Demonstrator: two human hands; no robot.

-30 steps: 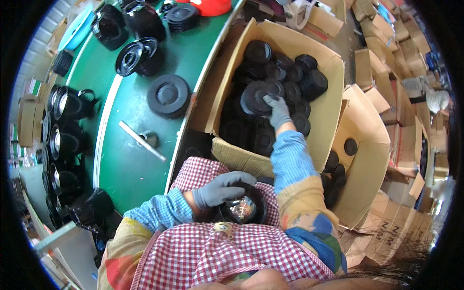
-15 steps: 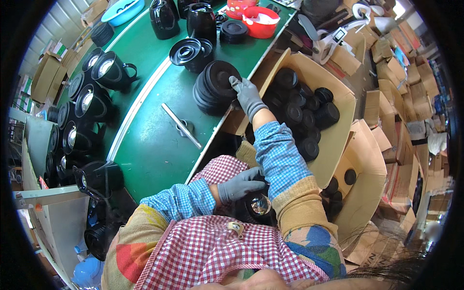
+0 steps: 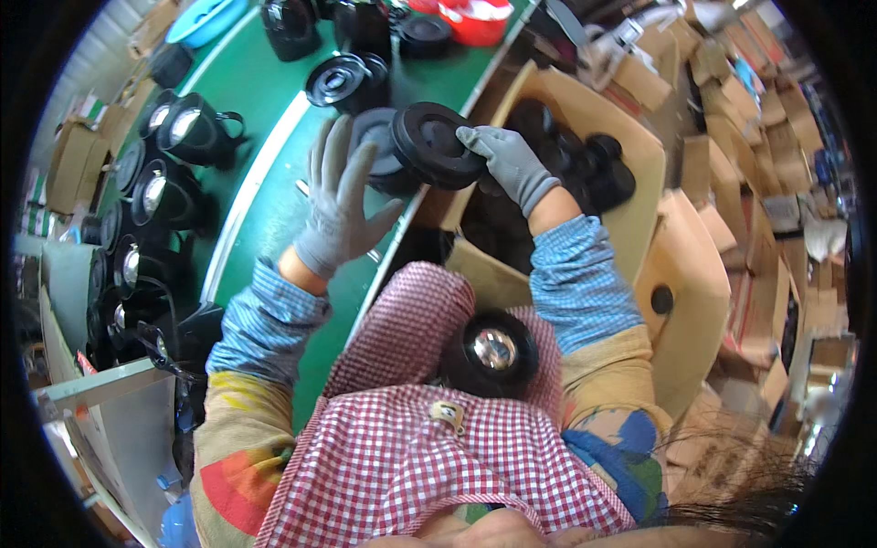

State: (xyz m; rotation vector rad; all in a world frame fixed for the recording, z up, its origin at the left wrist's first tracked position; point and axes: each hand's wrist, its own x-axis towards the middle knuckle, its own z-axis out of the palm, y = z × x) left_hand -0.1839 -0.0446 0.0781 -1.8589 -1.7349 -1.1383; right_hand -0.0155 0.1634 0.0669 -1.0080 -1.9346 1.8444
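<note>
Pinched at its edge by my right hand [image 3: 519, 169], a black round lid [image 3: 438, 144] is tilted in the air above the table's edge. Behind it, partly covered, a stack of similar black lids [image 3: 373, 128] sits on the green table. My left hand [image 3: 336, 215] is raised beside that stack, fingers spread, holding nothing. Both hands wear grey gloves. In my lap, against the checked apron, rests a black round vessel [image 3: 468, 373] with a shiny metal interior, touched by neither hand. A metal bar tool [image 3: 374, 256] lies mostly hidden behind my left hand.
Several black jugs [image 3: 157, 196] line the left side of the green table [image 3: 260, 274]. At its far end are more black jugs, a red bowl [image 3: 477, 26] and a blue basin [image 3: 203, 23]. To the right, a cardboard box [image 3: 639, 215] holds black parts; another box [image 3: 699, 301] stands nearer.
My left hand has left the vessel in my lap and risen, opening, over the table. My right hand has lifted a lid from the stack and tilted it toward me.
</note>
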